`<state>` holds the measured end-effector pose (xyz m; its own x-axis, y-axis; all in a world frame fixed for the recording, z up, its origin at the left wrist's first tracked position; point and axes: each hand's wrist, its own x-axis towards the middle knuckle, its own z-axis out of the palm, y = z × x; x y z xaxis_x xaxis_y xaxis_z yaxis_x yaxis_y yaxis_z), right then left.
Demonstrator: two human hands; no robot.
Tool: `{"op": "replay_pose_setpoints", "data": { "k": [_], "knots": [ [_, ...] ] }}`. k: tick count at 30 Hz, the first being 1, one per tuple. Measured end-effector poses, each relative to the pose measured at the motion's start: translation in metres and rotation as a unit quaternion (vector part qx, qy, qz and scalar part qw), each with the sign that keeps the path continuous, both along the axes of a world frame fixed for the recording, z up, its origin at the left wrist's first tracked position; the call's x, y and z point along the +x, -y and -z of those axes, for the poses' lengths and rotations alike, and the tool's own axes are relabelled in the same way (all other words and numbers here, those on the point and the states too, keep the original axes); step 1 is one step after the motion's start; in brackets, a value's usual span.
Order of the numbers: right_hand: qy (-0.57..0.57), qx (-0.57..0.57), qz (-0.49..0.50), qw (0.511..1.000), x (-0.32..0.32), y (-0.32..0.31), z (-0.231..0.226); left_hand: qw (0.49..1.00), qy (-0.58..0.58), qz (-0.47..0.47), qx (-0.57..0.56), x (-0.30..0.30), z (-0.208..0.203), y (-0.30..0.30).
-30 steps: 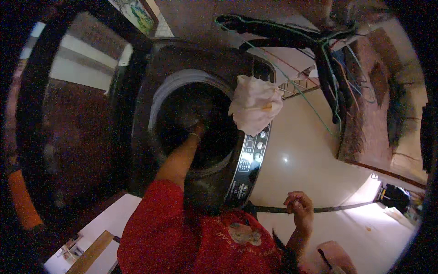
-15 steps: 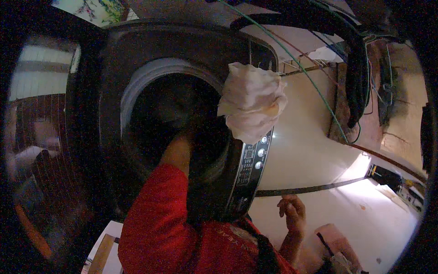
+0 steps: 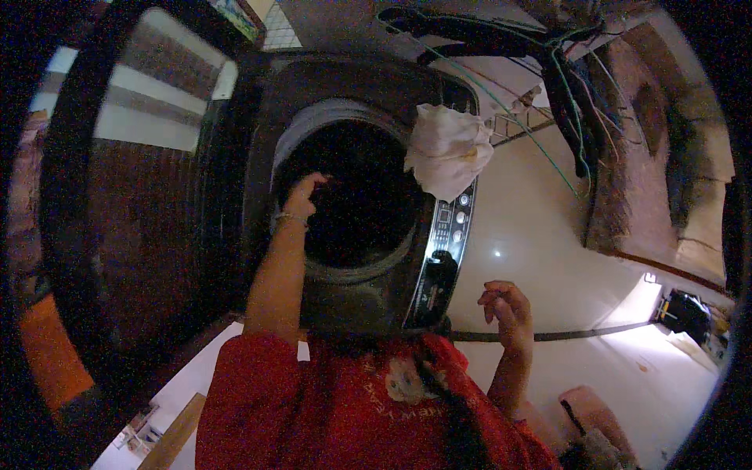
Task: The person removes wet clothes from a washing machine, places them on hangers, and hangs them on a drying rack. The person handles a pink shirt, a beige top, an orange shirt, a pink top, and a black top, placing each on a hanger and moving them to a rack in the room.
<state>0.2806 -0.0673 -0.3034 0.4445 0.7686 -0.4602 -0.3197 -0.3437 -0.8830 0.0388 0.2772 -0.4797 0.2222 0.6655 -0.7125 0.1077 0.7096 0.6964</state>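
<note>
A dark washing machine [image 3: 352, 305] fills the middle, and the inside of its round opening [image 3: 352, 196] is too dark to make out. My left hand [image 3: 301, 200], with a bracelet at the wrist, is over the left part of that opening. Its fingers stretch out, and I see nothing in them. A crumpled pale cloth [image 3: 450, 149] lies on the machine's right edge, partly over the control panel [image 3: 446, 251]. To the right of the panel, my right hand [image 3: 505, 309] hangs in the air with loosely bent fingers, apart and holding nothing visible.
The machine's raised lid [image 3: 149, 180] stands at the left. Dark cloth and green cords [image 3: 548, 70] hang at the upper right, before a brown ledge [image 3: 634, 149]. A pale floor [image 3: 525, 235] stretches on the right. An orange thing [image 3: 55, 352] is at lower left.
My left hand has risen out of the dark opening, and its fingers now show. My right hand stays in the air at the right. The view has shifted, with the machine farther right.
</note>
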Motion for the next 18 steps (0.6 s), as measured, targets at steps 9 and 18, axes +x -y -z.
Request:
{"op": "replay_pose_setpoints", "data": {
  "k": [9, 18],
  "knots": [
    [-0.021, 0.05, -0.107, 0.993, 0.004, -0.033, 0.035, 0.905, 0.249, -0.325, 0.117, -0.02, -0.182, 0.045],
    [0.27, 0.129, -0.218, 0.929, -0.033, -0.083, 0.1, 0.727, 0.659, -0.031, 0.192, -0.02, -0.259, 0.072]
  ]
}}
